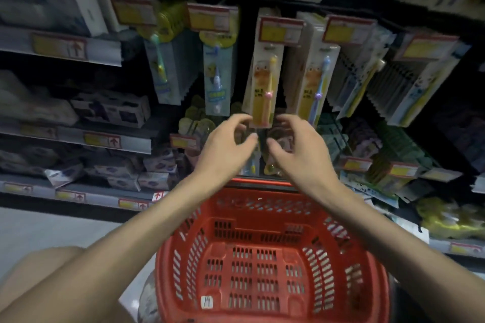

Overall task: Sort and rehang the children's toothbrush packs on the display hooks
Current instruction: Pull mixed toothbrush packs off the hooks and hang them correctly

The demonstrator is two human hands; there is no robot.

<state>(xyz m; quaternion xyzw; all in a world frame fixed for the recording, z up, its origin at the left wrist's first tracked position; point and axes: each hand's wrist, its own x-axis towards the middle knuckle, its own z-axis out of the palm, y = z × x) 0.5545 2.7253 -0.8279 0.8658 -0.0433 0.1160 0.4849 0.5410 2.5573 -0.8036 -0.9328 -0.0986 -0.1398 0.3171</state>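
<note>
While the yellow toothbrush pack (265,78) hangs upright, its lower end is flanked by the left hand (228,145) and right hand (298,145). Fingers (236,120) are held loosely curled, empty, equally near.

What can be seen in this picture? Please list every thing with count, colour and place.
yellow pack: one in front, yellow brush with pink figure, centre hook
second yellow pack: one in front, blue brush, next hook right
blue packs: two rows, pale blue, hooks further left
price tags: several, red and yellow, on hook ends
basket: one, red, below the hands
left hand: one, fingers bent, under yellow pack
right hand: one, fingers bent, holds nothing
</note>
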